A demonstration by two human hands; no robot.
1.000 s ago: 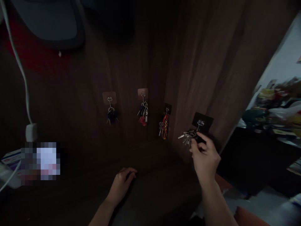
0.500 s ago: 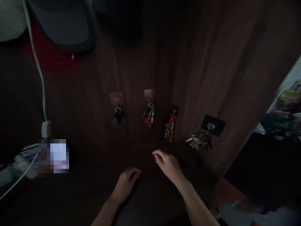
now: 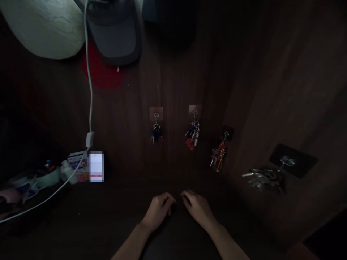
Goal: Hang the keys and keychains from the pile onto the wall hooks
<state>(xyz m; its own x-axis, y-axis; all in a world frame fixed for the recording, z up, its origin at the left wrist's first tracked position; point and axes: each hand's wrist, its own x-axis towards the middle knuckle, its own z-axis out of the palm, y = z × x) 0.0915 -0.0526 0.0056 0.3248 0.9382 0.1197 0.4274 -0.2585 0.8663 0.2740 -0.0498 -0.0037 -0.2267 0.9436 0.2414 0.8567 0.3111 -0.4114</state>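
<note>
My left hand [image 3: 159, 209] rests low over the dark shelf surface [image 3: 173, 242], fingers loosely bent with the thumb apart, holding nothing visible. Just right of it, my right hand [image 3: 199, 207] lies in a similar loose curl, also with nothing visible in it; a small gap separates the two. Beyond them, bunches of keys hang from adhesive hooks: a dark bunch [image 3: 156, 133], one with a red tag [image 3: 193, 133], and one with a braided red and yellow cord [image 3: 221, 155]. On the right side wall hangs a larger bunch of silver keys [image 3: 264, 177]. Neither hand touches any keys.
A grey cap [image 3: 114, 39] and a pale rounded thing [image 3: 51, 32] hang at the upper left. A white cable [image 3: 89, 83] with an inline switch [image 3: 90, 139] drops past them. Boxes, a white bottle [image 3: 69, 171] and a blurred bright panel [image 3: 96, 167] stand at left.
The view has swung right to left, so the keys appear further right and more clutter shows at left. My right hand has come lower and closer to my left hand.
</note>
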